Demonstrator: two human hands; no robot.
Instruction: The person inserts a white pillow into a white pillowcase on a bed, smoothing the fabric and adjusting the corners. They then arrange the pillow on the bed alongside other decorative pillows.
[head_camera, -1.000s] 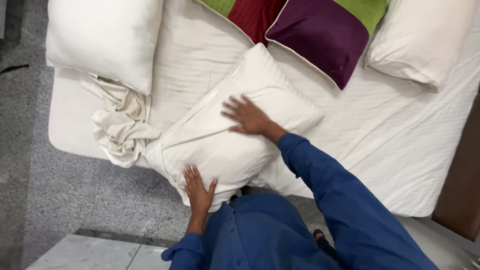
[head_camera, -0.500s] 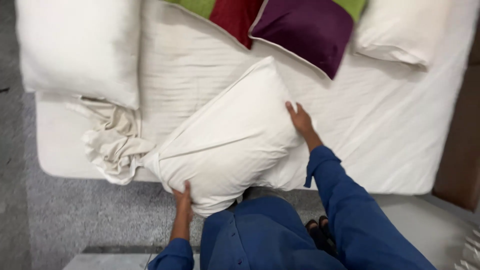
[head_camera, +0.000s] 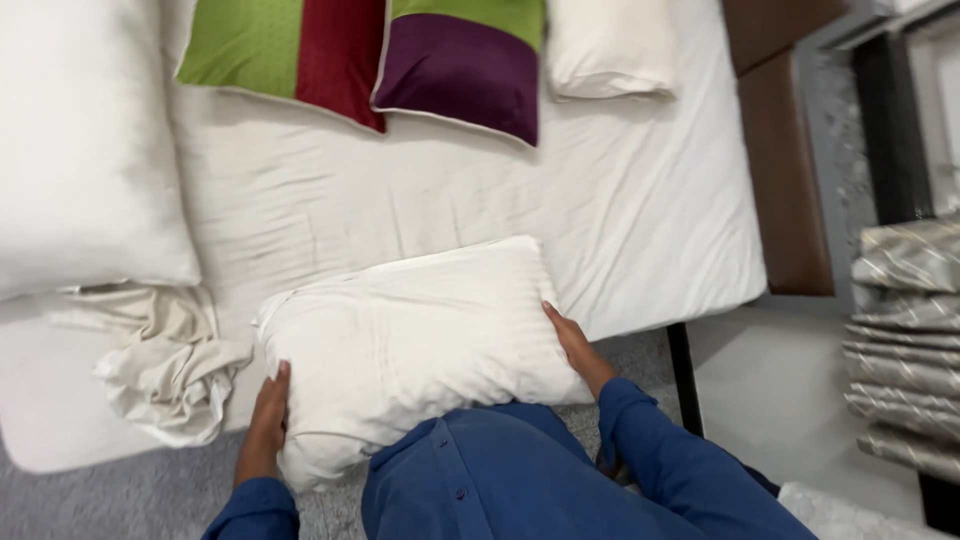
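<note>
Head view: white-sheeted bed (head_camera: 620, 230) beside grey carpet, brown headboard at right, patterned curtain folds (head_camera: 905, 340) farther right. White pillow (head_camera: 410, 350) at the near bed edge, against the blue shirt, long axis left to right, slightly tilted; soft, plump, faintly striped cotton. Left hand (head_camera: 268, 415) and right hand (head_camera: 572, 345) gripping its two ends. Crumpled cream pillowcase (head_camera: 170, 365) just left.

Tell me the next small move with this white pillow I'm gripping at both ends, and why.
Probably lift it clear of the bed edge: the left hand and right hand already clasp opposite ends of the white pillow, which overhangs the mattress.
</note>
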